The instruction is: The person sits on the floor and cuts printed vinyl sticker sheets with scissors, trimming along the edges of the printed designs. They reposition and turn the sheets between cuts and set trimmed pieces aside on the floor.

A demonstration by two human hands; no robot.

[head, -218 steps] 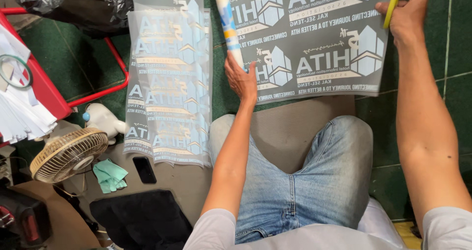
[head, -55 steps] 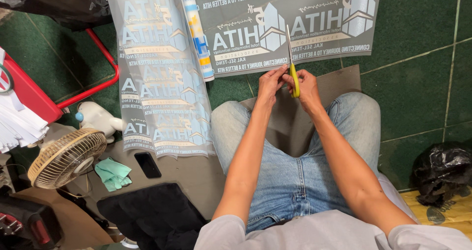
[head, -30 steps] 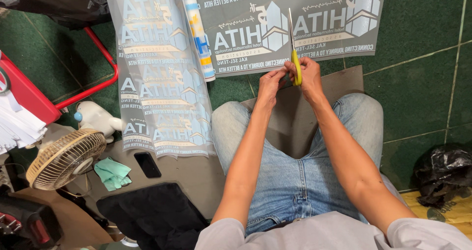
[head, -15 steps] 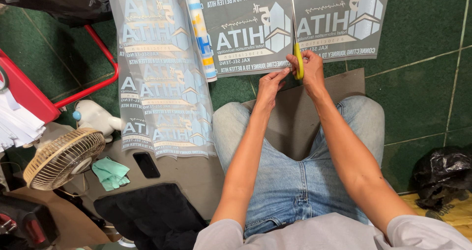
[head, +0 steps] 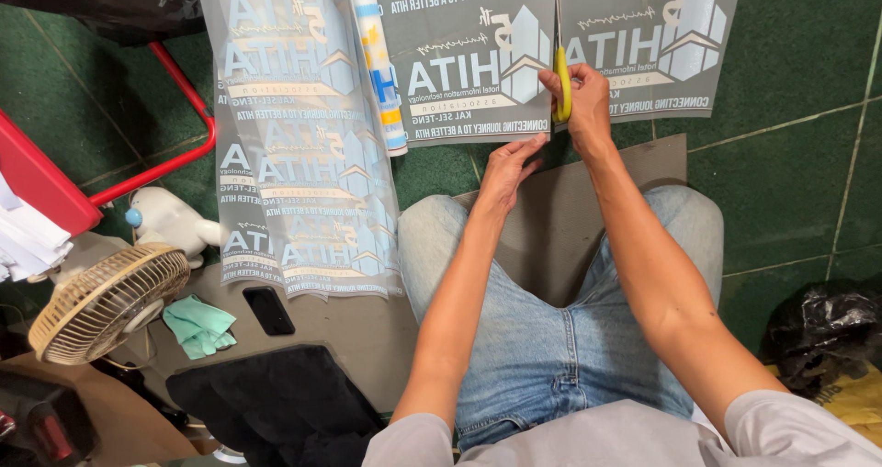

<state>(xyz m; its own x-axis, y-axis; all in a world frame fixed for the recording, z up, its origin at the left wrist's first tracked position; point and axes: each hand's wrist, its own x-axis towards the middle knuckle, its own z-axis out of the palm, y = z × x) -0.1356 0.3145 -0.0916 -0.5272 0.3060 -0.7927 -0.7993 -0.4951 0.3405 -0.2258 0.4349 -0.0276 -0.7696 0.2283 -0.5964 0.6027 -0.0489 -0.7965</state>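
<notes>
Your right hand [head: 584, 100] closed on yellow-handled scissors [head: 559, 72], blades upright over grey printed sheet [head: 478, 63] on green floor [head: 790, 81]. Your left hand [head: 510, 168] open, fingertips pressing sheet's near edge.

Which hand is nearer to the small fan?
Left. The left hand presses the sheet edge, closer to the fan at the far left; the right hand works the scissors farther right.

Around me: green tiled floor [head: 799, 81] with pale grout lines. A brown board [head: 367, 320] lies under my legs. At my left, a small beige fan [head: 106, 302], a red metal frame [head: 175, 109]; at right, a black plastic bag [head: 822, 325].
</notes>
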